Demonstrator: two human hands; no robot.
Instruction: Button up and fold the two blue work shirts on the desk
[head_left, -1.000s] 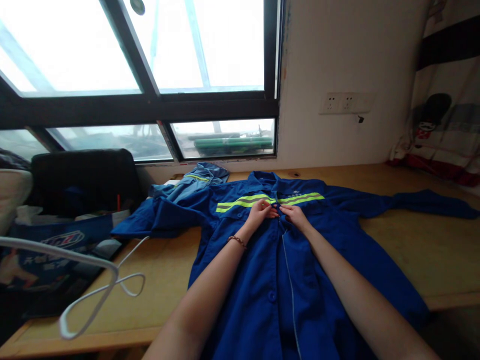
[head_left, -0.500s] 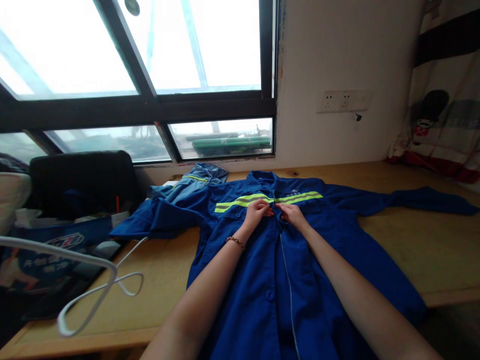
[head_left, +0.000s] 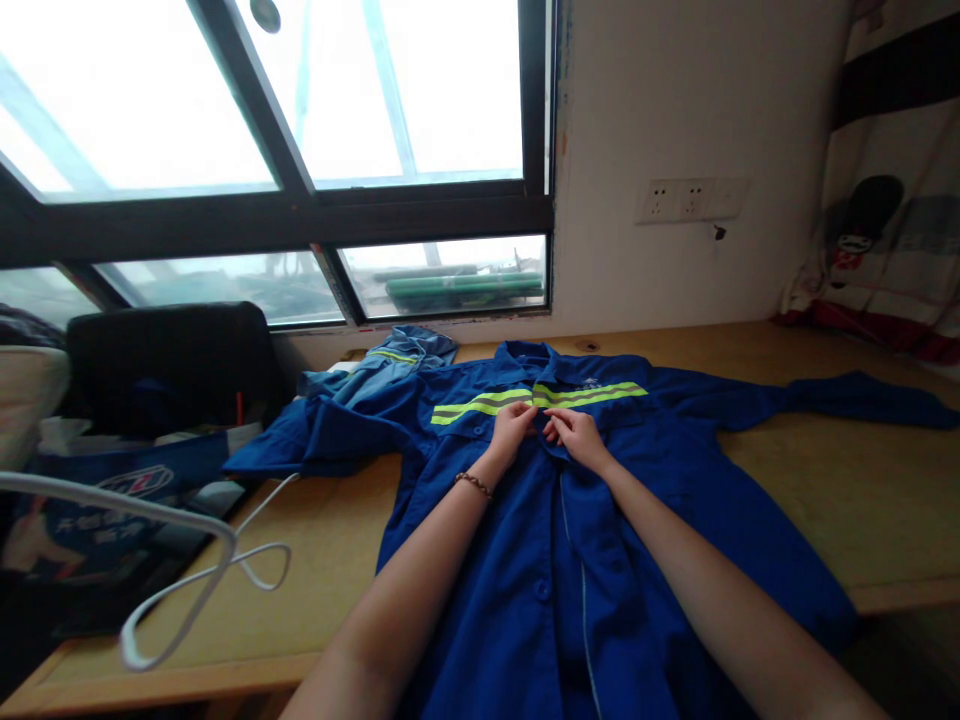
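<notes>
A blue work jacket [head_left: 499,560] lies front up, collar away from me and sleeves spread to both sides. A yellow-and-grey reflective stripe [head_left: 480,404] crosses its chest. At the front opening, just under the stripe, my left hand [head_left: 513,432] pinches one front edge. Close beside it, my right hand [head_left: 580,438] pinches the other edge with thumb and forefinger. Above my fingers the two edges meet; lower down the front hangs apart, with a button [head_left: 541,590] showing on the left panel. Whatever lies between my fingertips is too small to make out.
The jacket rests on a wooden desk [head_left: 825,490]. A lighter blue garment [head_left: 409,350] lies under the left sleeve. A white cable [head_left: 180,515] loops at the left, near a blue printed bag [head_left: 127,500] and a black chair back [head_left: 169,350]. Window and wall stand behind.
My right hand has moved slightly left, bringing its jacket edge towards the left one. The stripe's two halves now meet closer together. My left hand has hardly moved.
</notes>
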